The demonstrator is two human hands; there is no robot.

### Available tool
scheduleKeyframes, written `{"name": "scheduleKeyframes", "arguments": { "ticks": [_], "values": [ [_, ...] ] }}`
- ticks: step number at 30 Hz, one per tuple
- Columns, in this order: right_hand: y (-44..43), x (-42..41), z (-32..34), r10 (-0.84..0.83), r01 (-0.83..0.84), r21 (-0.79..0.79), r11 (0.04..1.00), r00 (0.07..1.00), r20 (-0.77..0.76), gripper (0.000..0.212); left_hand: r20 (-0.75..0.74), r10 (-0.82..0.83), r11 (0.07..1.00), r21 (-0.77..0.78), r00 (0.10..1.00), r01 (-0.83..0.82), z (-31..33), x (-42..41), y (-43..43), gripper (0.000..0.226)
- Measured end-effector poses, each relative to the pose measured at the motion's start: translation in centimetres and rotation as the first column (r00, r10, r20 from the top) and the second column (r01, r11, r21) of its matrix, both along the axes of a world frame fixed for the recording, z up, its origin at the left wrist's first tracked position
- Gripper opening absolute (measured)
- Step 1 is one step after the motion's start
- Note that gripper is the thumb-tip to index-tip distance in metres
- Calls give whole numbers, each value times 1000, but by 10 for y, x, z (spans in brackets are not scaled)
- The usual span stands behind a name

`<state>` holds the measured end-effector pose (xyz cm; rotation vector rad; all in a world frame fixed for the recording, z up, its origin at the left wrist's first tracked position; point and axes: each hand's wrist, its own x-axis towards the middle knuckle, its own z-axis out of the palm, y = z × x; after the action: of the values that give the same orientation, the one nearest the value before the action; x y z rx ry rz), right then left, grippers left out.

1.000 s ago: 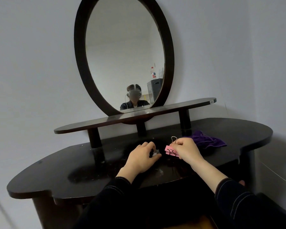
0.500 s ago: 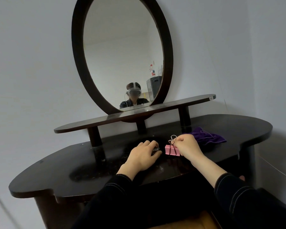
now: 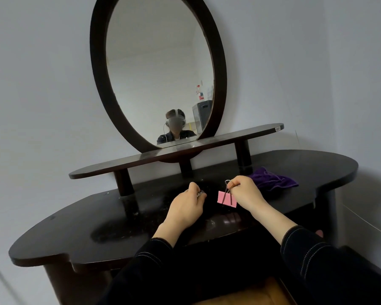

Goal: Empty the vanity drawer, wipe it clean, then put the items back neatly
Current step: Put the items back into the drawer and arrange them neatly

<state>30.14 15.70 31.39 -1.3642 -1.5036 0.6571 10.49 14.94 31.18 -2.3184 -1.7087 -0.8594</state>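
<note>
Now right grip (image 3: pixel 244 192) pinches pink clip (image 3: pixel 227 199) by wire, hanging below; left grip (image 3: pixel 185 205) clutches small item (image 3: pixel 200 194).

no legible text or labels

Left hand (image 3: pixel 184 208) curled, knuckles up; right hand (image 3: pixel 248 192) higher, fingers (image 3: pixel 237 183) pinching.

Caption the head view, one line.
Right hand pinches a pink binder clip by its wire handle over the vanity top, left hand grips a small shiny item; purple cloth lies alongside.
</note>
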Motion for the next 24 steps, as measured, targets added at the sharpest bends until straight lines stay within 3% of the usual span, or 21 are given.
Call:
{"name": "scheduleKeyframes", "arguments": {
  "ticks": [3, 5, 9, 11, 13, 15, 17, 19, 21, 24],
  "values": [
    [-3, -1, 7, 131, -140, -33, 990, 971, -198, 34, 36, -4, 1000, -5, 999, 4, 1, 0, -4, 16],
    [-12, 1, 14, 194, -224, -72, 972, 937, -292, 22, 73, -14, 1000, -18, 997, 15, 1, 0, -5, 12],
    [-25, 3, 21, 183, -240, -201, 950, 947, -265, 24, 342, -78, 994, -41, 936, 98, 2, 3, -15, 9],
    [-28, 3, 17, 220, -261, -162, 952, 948, -230, 22, 480, -117, 988, -29, 869, 149, 4, 6, -25, 17],
    [-34, 4, 13, 289, -312, -101, 945, 938, -192, 17, 673, -128, 977, -43, 729, 211, 8, 7, -36, 20],
    [-39, 3, 9, 331, -338, -36, 940, 935, -130, 14, 881, -88, 946, -73, 466, 316, 12, 6, -53, 24],
    [-42, 2, 7, 322, -324, -10, 946, 943, -81, 10, 978, -37, 887, -62, 204, 457, 15, 7, -76, 26],
    [-52, 1, 5, 320, -320, 4, 947, 945, -71, 12, 1000, -21, 824, 11, 12, 567, 13, 8, -104, 25],
    [-71, 0, 3, 347, -344, 49, 938, 936, -57, 12, 994, -11, 744, 78, -105, 664, 5, 10, -134, 22],
    [-111, -2, -6, 386, -373, 202, 905, 922, -26, 9, 972, 115, 633, 86, -203, 769, -28, 7, -178, 19]
  ]
}}
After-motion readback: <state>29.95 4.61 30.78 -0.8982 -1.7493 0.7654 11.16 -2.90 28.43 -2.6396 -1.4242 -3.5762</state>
